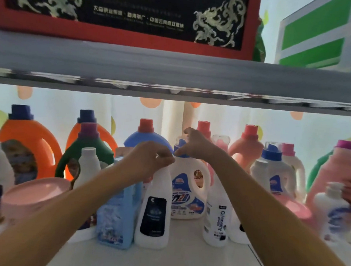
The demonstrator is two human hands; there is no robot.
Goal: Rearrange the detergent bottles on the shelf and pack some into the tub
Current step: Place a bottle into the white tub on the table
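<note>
On the shelf (190, 253) stand two orange jugs (30, 145) at the back left and one green jug (85, 156); a white bottle (215, 218) at the front reads "Oil energy"; the left hand (149, 159) grips the top of a black-labelled white bottle (153, 212); the right hand (193, 144) pinches the blue cap of a white handled jug (187, 191); a pink tub (34, 195) sits left.

Detergent bottles (186, 185) stand upright, crowded beside the pink tub (34, 195).
</note>
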